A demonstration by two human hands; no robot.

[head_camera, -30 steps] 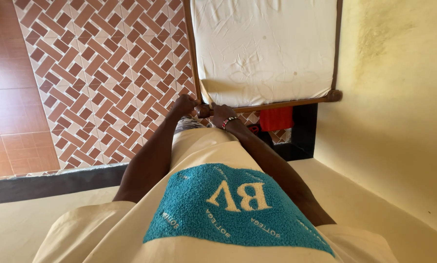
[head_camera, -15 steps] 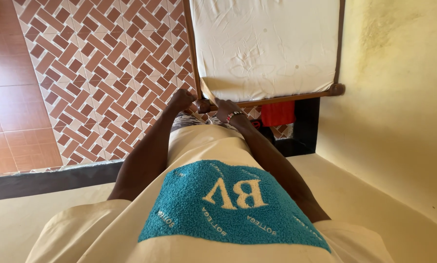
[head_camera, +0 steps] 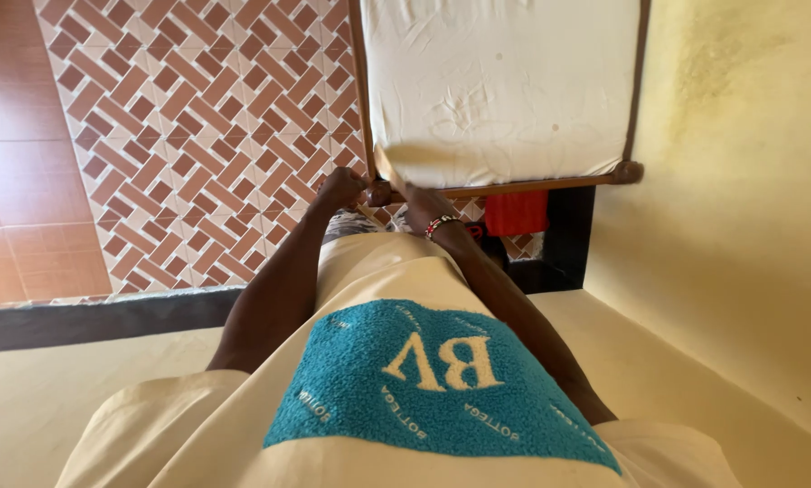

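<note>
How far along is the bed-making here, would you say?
The cream sheet already covers most of the mattress, though wrinkled. Both the left hand and right hand are at the near corner by the wooden bed frame. That corner looks unfinished, and the wrinkles unsmoothed.

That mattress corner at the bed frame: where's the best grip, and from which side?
Grip the near corner of the mattress, where the left hand and right hand already meet, coming from the frame's open near side. The far side runs along the wall.

Yellow wall beside herringbone-tiled floor.
</note>
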